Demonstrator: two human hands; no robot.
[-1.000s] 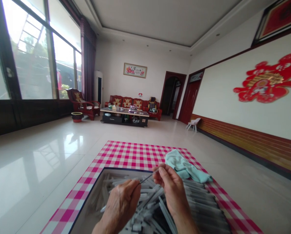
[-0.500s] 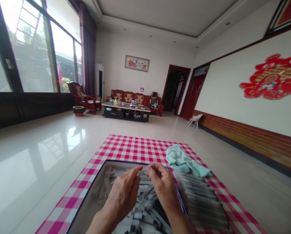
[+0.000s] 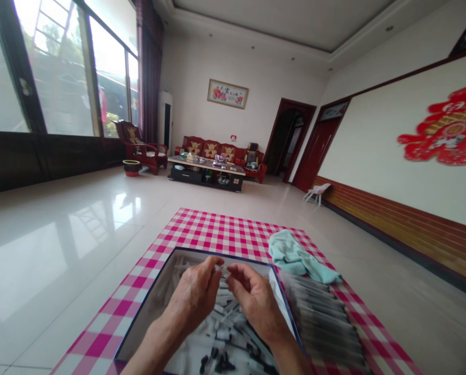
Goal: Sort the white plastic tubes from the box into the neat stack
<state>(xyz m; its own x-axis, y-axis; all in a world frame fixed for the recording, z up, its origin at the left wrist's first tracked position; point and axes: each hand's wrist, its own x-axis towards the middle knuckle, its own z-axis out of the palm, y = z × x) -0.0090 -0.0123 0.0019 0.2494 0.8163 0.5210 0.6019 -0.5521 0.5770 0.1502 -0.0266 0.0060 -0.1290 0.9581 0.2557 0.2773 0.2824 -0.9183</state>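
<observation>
Left hand, right hand just apart over box, fingers curled; any hold can't be told. Loose parts inside box, slim sticks beside its right edge. Step, judged: fingertip handling; next move calls for steady pinch

Lit by daylight from windows at left (nearly blown out), dimmer along the ceiling. Glares off the floor. Blurs heavily over the row of dark strips, softly over the loose pieces; stretches toward the edges.
</observation>
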